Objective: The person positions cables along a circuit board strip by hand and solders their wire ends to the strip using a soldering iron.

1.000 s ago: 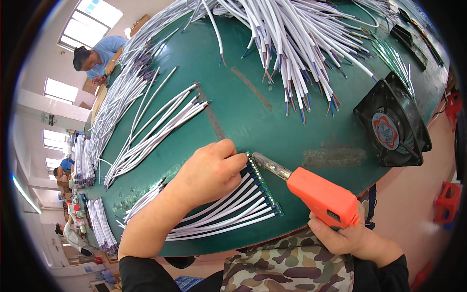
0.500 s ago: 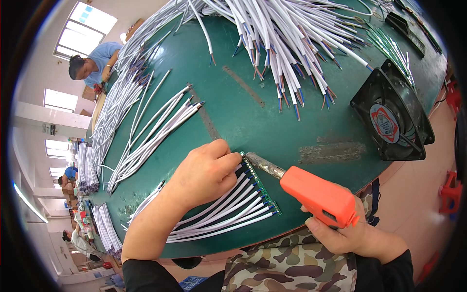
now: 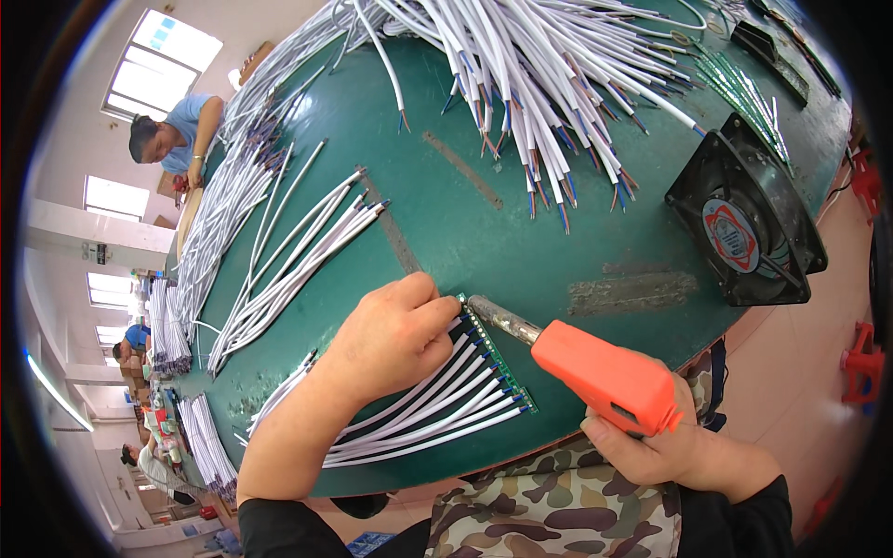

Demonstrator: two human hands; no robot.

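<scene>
My right hand is wrapped round an orange soldering gun. Its metal barrel points left, and the tip meets the far end of a narrow green circuit board strip. By that same end, my left hand is closed in a pinch; what lies between its fingertips is hidden. Several white cables with blue wire ends join the strip in a row and run left beneath my left wrist and forearm. The strip lies near the table's front edge.
Loose white cables lie left on the green table; a large pile spreads across the back. A black fan stands at the right, with more green strips behind it. A co-worker sits at far left.
Both hands and the soldering gun keep nearly the same place on the strip. The view has shifted slightly. At far left, the co-worker's head and arm have moved.
</scene>
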